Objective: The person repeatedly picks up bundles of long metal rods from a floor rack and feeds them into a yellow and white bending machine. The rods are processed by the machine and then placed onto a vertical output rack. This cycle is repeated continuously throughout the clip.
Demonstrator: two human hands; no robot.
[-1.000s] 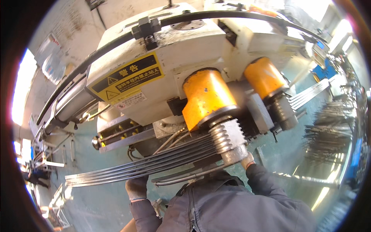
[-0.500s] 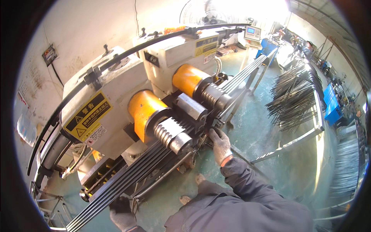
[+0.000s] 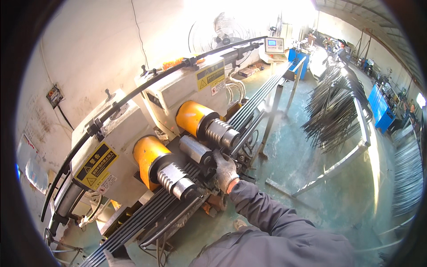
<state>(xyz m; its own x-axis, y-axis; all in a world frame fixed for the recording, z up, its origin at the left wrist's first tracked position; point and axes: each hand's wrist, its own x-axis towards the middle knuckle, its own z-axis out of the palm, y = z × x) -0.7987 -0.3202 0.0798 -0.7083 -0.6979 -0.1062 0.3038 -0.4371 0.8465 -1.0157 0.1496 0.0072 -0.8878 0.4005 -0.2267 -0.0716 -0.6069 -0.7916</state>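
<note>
My right hand (image 3: 226,171), in a grey work glove, reaches to the machine's front at the end of a hexagonal metal block (image 3: 194,150). Its visible fingers are stretched out; their tips sit close against the block, and whether they touch it I cannot make out. At the lower edge, my left hand (image 3: 118,261), gloved too, is by the side of a row of long dark rods (image 3: 147,213). Its thumb points up, while the remaining fingers are mostly hidden. The rods run beneath two ribbed steel rollers (image 3: 177,181) (image 3: 222,133) with yellow housings (image 3: 152,156).
A black hose (image 3: 133,100) arches over the pale machine bodies. Behind stands a control box with a screen (image 3: 274,44). On the right, a metal rack (image 3: 333,171) bears a heap of dark rods (image 3: 331,107). A blue panel (image 3: 380,109) and a bundle of shiny wire (image 3: 407,169) lie beyond.
My right hand has moved left and slightly down, to the hexagonal block's end. My left hand has dropped toward the lower edge. The view has shifted, and the machine appears further left.
</note>
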